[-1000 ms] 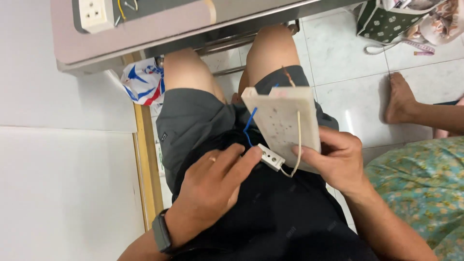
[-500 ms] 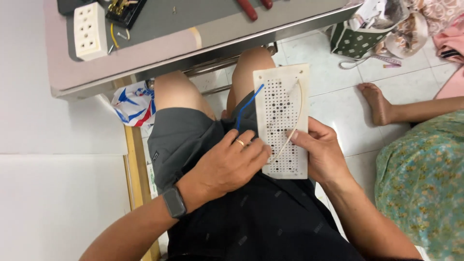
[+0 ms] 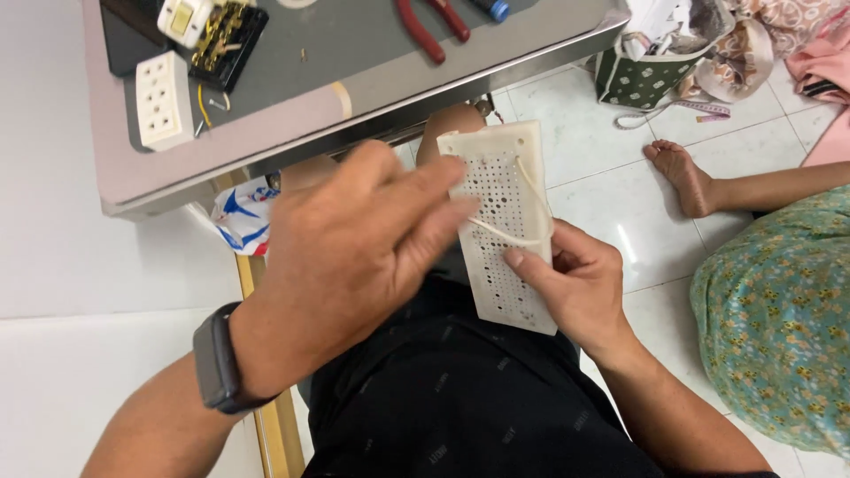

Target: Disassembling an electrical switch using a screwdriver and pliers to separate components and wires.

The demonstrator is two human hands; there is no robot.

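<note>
My right hand (image 3: 580, 288) grips the lower right edge of a white perforated plastic board (image 3: 500, 199), held upright over my lap with its holes facing me. A thin cream wire (image 3: 522, 232) loops across the board's face. My left hand (image 3: 354, 257), with a dark watch (image 3: 215, 361) on the wrist, is raised in front of the board; its fingertips reach the board's left edge near the wire's end. Whether the fingers pinch the wire I cannot tell.
A grey-topped metal table (image 3: 372, 97) stands ahead with a white socket strip (image 3: 164, 99), a black switch part (image 3: 226, 34) and red-handled pliers (image 3: 434, 26). Another person's bare foot (image 3: 682, 173) and green patterned clothing (image 3: 779, 310) are at the right. A dotted green bag (image 3: 642, 80) sits on the tiled floor.
The board has risen from my lap toward the table. My left hand lifted off its lower part and now covers its left side. The blue wire is no longer visible.
</note>
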